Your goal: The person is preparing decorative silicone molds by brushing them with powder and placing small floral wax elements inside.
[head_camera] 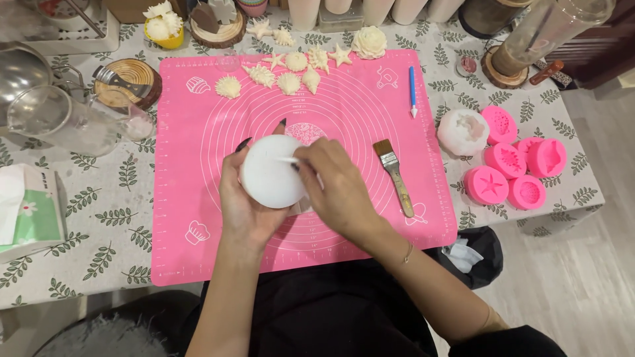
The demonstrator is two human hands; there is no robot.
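Resting in the left hand (pixel 248 208), a round white mould (pixel 271 170) sits above the middle of the pink silicone mat (pixel 198 258), just off its surface. The left hand cups the mould from below and from the left, palm up, forearm rising from the bottom edge of the view; its fingers (pixel 242 144) curl round the far rim, holding the mould. The right hand (pixel 337 188) comes in from the lower right, wrist bent, back of the hand toward the camera, and lies against the mould's right side. Its fingers are pinched narrow on a thin white stick (pixel 288 159) whose tip lies on the mould's top face.

On the mat to the right of the hands lies a flat paintbrush (pixel 395 175), bristles pointing away from the person. Further right, near the mat's edge, is a blue-handled tool (pixel 411 89). Along the far edge of the mat stands a row of cream shell and starfish castings (pixel 289 82).

Off the mat on the counter (pixel 106 198), covered in a leaf-print cloth, a white lumpy mould (pixel 463 131) touches a cluster of pink silicone moulds (pixel 506 162) on the right. On the left stand a clear glass jug (pixel 63 122) and a wooden coaster (pixel 129 82).
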